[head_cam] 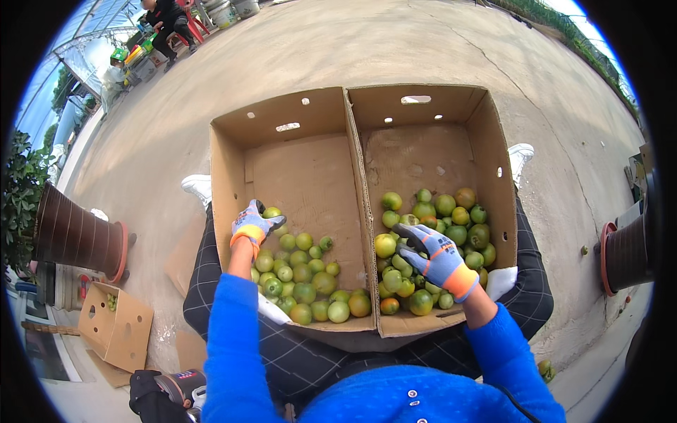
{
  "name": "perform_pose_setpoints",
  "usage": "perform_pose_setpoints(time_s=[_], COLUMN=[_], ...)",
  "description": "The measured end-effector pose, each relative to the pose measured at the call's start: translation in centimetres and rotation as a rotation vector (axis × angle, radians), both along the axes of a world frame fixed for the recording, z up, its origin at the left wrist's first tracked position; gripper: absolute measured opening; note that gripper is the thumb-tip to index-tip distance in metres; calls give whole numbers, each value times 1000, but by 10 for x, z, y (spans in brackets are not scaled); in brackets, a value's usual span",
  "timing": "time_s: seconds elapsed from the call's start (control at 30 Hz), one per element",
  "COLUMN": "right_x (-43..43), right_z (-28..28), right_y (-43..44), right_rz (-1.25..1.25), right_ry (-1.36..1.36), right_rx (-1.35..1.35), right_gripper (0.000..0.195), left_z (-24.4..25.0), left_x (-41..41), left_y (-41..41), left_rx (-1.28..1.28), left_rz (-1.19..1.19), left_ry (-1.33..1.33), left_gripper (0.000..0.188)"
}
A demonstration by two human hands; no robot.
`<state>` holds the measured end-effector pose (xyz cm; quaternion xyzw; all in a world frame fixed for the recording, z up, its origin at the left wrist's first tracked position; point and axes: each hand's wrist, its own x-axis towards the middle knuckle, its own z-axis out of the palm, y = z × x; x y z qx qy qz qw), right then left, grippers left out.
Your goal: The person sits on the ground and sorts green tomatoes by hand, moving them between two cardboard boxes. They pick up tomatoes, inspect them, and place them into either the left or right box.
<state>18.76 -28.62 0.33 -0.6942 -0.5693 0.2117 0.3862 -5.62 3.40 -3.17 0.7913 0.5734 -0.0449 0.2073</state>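
Observation:
Two open cardboard boxes stand side by side in front of me: a left box [296, 158] and a right box [423, 145]. Green tomatoes [304, 273] cover the near part of the left box. In the right box lies a heap of green tomatoes [456, 234], some turning orange. My left hand [253, 222], in a grey-blue and orange work glove, holds a green tomato [272, 212] between thumb and fingers by the left wall. Over the right heap is my gloved right hand [436, 256], thumb and fingers apart, near a yellowish tomato [385, 246].
Potted plants stand at the left [79, 232] and right [627, 256] on the concrete floor [555, 106]. A smaller cardboard box [124, 330] and a dark flask [182, 383] are at lower left. A person [169, 24] sits far off, beside buckets [222, 13]. Loose tomatoes [546, 370] lie at lower right.

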Motion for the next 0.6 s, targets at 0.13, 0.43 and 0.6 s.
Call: perform_pose_setpoints(time_s=[0.13, 0.43, 0.6], right_x=[-11, 5, 69], right_z=[18, 36, -5], right_y=[-5, -11, -17], right_rz=[116, 61, -543], right_ry=[657, -39, -333], right_rx=[238, 246, 44], right_gripper=[69, 70, 66], left_z=[65, 69, -23], left_x=[48, 92, 53], left_y=[-88, -174, -61], left_rx=[-449, -852, -305], left_rz=[-228, -358, -160], left_ry=[-935, -954, -956], left_gripper=[42, 36, 42])
